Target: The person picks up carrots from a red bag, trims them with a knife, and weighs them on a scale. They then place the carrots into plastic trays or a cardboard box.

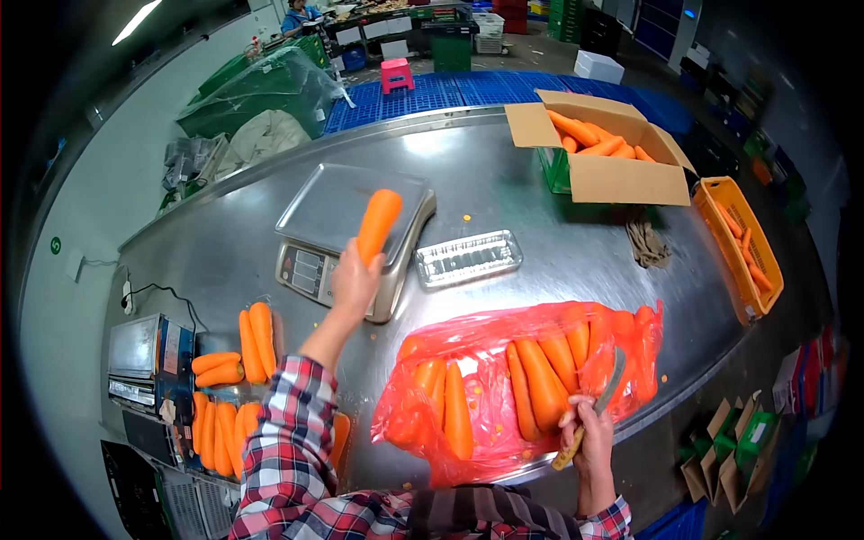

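Note:
My left hand point(354, 283) is closed around the lower end of a large carrot point(379, 221), which overlaps the right side of the weighing scale point(319, 202) in this view. My right hand point(590, 439) grips a knife point(567, 452) by its yellowish handle, the curved blade pointing up and away. Under and beside that hand, a red plastic bag point(490, 378) lies spread open at the table's near edge, with several carrots point(537, 382) on it. A clear plastic tray point(469, 258) rests just right of the scale.
A cardboard-lined crate point(630, 183) of carrots stands at the back right, beside an orange crate point(768, 286) with more carrots. Crumpled gloves point(648, 244) lie on the metal table point(504, 171). Carrots in trays point(216, 436) sit at the left, near a dark device point(148, 351).

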The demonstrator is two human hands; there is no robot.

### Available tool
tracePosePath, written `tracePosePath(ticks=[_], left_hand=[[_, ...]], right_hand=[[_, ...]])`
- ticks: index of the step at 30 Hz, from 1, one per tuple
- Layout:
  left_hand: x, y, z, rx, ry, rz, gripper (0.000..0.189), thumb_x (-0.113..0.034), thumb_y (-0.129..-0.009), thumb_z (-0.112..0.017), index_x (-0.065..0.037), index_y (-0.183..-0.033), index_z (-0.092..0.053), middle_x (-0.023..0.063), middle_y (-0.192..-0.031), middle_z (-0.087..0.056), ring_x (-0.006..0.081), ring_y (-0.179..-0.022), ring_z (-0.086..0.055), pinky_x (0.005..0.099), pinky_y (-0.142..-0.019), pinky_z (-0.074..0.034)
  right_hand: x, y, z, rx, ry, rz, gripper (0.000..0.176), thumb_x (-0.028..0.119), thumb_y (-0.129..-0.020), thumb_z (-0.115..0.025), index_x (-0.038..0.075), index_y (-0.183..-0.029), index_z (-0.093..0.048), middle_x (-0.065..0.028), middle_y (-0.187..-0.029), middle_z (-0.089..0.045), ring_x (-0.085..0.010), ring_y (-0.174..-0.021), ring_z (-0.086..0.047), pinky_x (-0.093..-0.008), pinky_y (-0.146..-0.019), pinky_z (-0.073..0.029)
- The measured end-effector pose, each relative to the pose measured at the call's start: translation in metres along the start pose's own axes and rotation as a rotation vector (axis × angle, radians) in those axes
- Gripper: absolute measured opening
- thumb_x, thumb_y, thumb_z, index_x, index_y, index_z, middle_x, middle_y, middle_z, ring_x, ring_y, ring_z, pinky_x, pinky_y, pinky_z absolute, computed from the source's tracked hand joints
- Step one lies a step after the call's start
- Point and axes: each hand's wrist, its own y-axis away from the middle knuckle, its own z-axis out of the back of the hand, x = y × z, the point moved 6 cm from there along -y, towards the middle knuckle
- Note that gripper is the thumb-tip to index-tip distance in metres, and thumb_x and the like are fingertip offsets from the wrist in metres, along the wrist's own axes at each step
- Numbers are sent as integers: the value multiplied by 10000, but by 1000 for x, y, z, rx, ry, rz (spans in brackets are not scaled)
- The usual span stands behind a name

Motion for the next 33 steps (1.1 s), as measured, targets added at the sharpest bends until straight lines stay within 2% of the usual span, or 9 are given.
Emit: tracePosePath(ticks=[3,4,7,11,17,20,24,30,33], left_hand=[[29,-28,-9,39,-255,25,447,-296,-805,-673,-18,-1093,-474,175,-971,-567,375,-796,-624,459,-685,-502],[34,-31,-10,111,-260,69,379,-317,-818,-654,-26,-1021,-521,198,-1064,-538,396,-840,-604,464,-718,-495],[41,-34,-14,164,-307,46,409,-325,-818,-657,-16,-1058,-538,172,-1039,-516,362,-864,-605,459,-733,-492],[48,-58,28,-86,-295,-146,401,-393,-847,-598,-47,-1049,-618,165,-1059,-548,354,-1006,-531,463,-853,-427],[44,-101,123,-338,-89,-282,380,-379,-869,-592,-21,-978,-655,197,-1007,-611,345,-973,-560,407,-833,-439],[37,-106,118,-296,-40,-310,416,-414,-882,-564,-18,-964,-660,187,-988,-620,345,-947,-571,411,-825,-442],[40,-109,80,-177,-73,-177,518,-492,-894,-498,-5,-949,-666,190,-974,-629,352,-947,-581,437,-816,-447],[48,-84,10,104,-333,43,599,-510,-826,-580,-24,-1176,-560,197,-994,-632,373,-939,-586,433,-826,-458],[46,-57,-13,312,-253,-56,701,-455,-763,-661,-39,-1289,-457,199,-1044,-626,369,-977,-586,414,-844,-462]], right_hand=[[-9,-1,10,-63,-30,-24,181,139,-954,-456,-11,-982,-552,-104,-647,-559,-110,-385,-416,-236,-353,-371],[-9,-1,10,-87,-51,-29,171,139,-952,-463,-6,-961,-553,-89,-633,-546,-104,-377,-400,-235,-341,-364],[-6,-4,10,-90,-22,-5,169,146,-954,-466,1,-960,-551,-80,-626,-542,-105,-379,-405,-234,-344,-369],[2,-6,4,-78,56,12,166,154,-954,-473,8,-966,-551,-68,-614,-533,-99,-388,-416,-227,-357,-375],[-8,-4,1,-48,30,0,177,155,-963,-467,6,-987,-558,-59,-636,-533,-83,-401,-410,-209,-372,-369],[-13,-5,0,-55,29,-12,179,157,-964,-466,5,-981,-560,-58,-636,-531,-81,-402,-408,-206,-372,-365],[-14,-3,3,-92,60,16,185,178,-960,-476,11,-992,-550,-60,-609,-515,-94,-366,-390,-214,-339,-342],[-15,6,11,-162,79,-22,177,157,-956,-480,4,-981,-563,-56,-633,-523,-81,-408,-407,-209,-373,-357],[-19,9,10,-168,66,-16,179,161,-954,-483,5,-984,-566,-57,-633,-518,-80,-408,-405,-209,-371,-355]])
